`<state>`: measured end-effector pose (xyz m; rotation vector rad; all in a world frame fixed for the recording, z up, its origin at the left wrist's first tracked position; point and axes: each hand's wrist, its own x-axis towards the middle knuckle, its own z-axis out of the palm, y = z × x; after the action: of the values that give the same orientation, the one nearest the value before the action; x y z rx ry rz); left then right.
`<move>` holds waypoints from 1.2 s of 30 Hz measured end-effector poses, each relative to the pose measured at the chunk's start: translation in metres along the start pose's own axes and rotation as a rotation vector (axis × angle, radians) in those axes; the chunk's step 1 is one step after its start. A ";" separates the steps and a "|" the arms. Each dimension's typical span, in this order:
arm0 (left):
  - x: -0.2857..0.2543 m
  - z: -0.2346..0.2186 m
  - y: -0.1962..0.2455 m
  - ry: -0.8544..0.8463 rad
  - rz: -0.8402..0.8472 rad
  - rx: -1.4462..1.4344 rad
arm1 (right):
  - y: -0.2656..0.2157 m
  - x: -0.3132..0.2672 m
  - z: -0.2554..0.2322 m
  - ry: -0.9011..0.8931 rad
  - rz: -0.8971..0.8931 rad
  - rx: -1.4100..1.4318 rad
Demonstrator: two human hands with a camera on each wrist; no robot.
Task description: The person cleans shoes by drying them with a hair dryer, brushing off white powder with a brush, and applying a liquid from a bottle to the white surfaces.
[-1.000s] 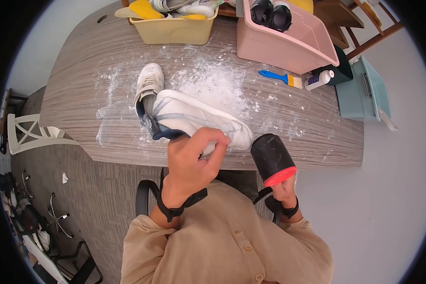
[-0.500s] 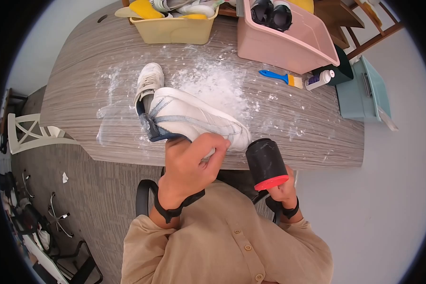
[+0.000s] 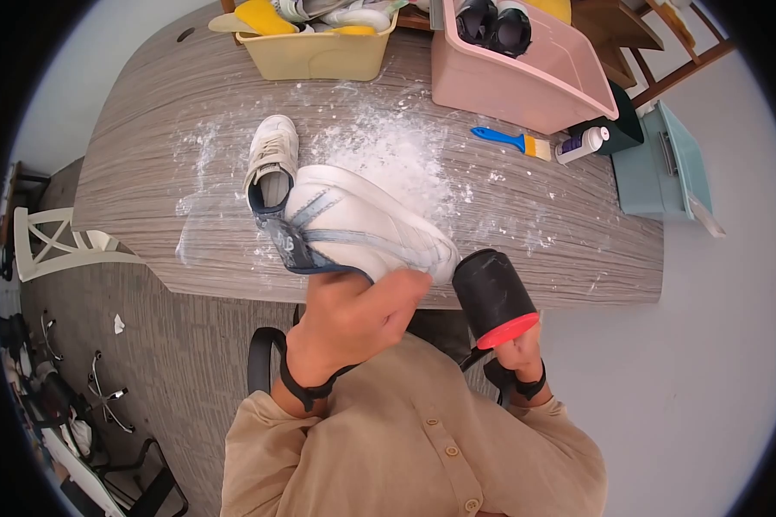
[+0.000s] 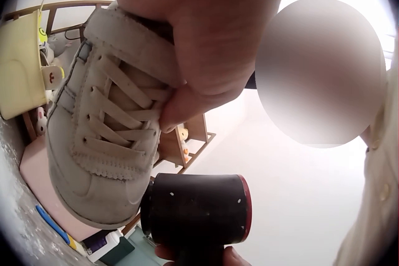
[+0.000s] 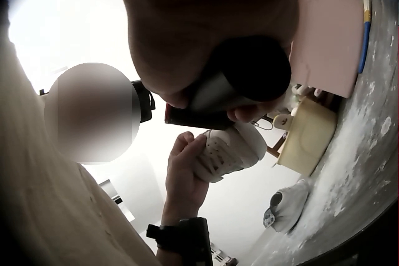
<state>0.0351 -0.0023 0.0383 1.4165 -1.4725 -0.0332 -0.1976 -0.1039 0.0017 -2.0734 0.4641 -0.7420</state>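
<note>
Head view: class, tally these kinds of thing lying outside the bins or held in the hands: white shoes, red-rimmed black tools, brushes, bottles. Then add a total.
White shoes: 2 (held shoe, standing shoe)
Red-rimmed black tool: 1
Blue-handled brush: 1
Bottle: 1
Total: 5

A white chair [image 3: 103, 246] stands on grey carpet [image 3: 190, 362] beside the wood-grained table [image 3: 138, 172].

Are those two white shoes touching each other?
Apart: in the right wrist view, pale background shows between the held shoe and the tabletop shoe.
</note>
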 end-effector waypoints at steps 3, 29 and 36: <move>-0.002 0.003 -0.001 -0.014 0.017 0.008 | 0.003 -0.006 -0.004 0.023 0.048 0.032; 0.000 0.018 -0.015 0.054 -0.183 -0.333 | 0.020 0.028 0.021 0.147 0.717 1.040; 0.001 0.018 -0.023 -0.024 -0.113 -0.255 | 0.028 0.022 0.023 0.066 0.668 0.994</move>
<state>0.0403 -0.0205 0.0162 1.2925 -1.3533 -0.2997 -0.1672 -0.1185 -0.0246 -0.8838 0.6134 -0.4730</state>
